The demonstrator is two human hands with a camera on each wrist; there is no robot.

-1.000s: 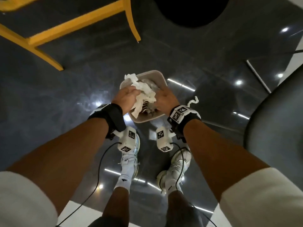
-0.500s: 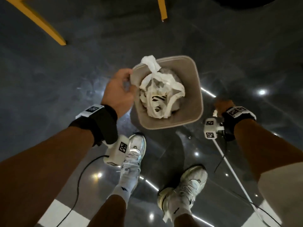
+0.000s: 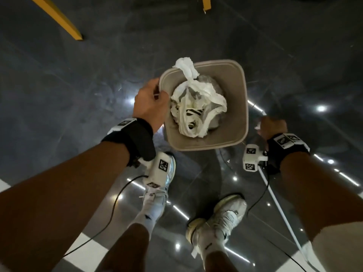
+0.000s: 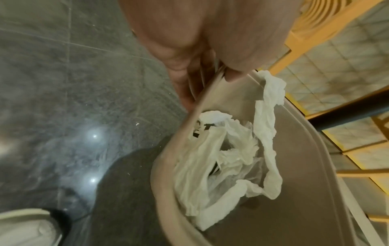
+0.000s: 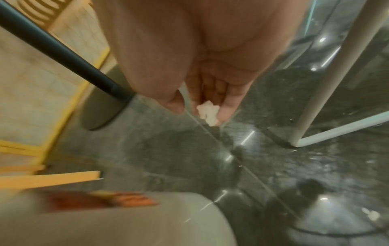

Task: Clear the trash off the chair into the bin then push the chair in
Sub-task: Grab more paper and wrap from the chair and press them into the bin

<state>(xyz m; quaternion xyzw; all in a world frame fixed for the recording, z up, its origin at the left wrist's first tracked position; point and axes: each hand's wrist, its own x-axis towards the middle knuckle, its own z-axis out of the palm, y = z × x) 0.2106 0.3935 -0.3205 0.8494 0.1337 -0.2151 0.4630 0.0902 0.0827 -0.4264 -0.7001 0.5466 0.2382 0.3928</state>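
The bin (image 3: 238, 107) is gripped at its left rim by the left hand (image 3: 150, 103). Crumpled tissue trash (image 3: 196, 107) is held inside it. A small paper scrap (image 5: 207, 112) is pinched by the right hand (image 3: 272, 127), right of the bin.

Dim indoor light; ceiling lamps glare as bright spots and streaks on the glossy dark floor (image 3: 78, 95); wide-angle bending at the edges; both wrist views blurred, the near skin out of focus
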